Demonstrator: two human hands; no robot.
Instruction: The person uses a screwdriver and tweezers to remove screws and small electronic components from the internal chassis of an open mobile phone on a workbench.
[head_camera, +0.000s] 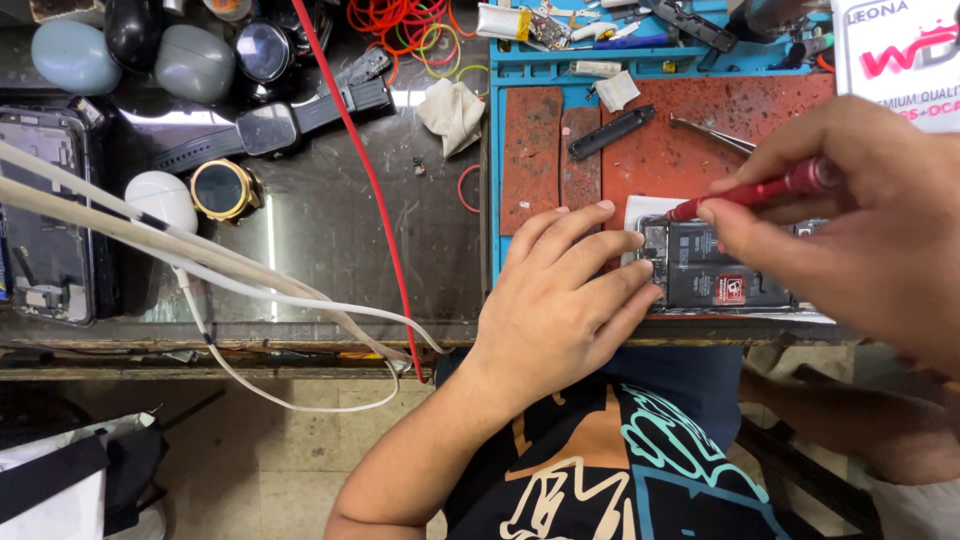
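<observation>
View from above of a cluttered repair surface (330, 230). At its near right edge an opened smartphone (715, 268), back cover off and battery exposed, lies on a worn red and blue work mat (525, 160). The left hand (560, 300) rests flat on the phone's left end, fingers spread slightly, pressing it steady. The right hand (850, 225) pinches a slim red screwdriver (760, 188) between thumb and fingertips, its tip angled down at the phone's upper left corner, near the camera area. The tip is touching or just above the board; I cannot tell which.

The step in hand appears to be working a small screw inside the phone. The next move likely calls for keeping the tip seated squarely and turning gently while the left hand holds firm.

Metal tweezers (710, 133) and a black plastic strip (612, 131) lie on the mat behind. To the left sit smartwatches (270, 128), another opened phone (45, 215), a red cable (365, 180) and white cables (200, 255).
</observation>
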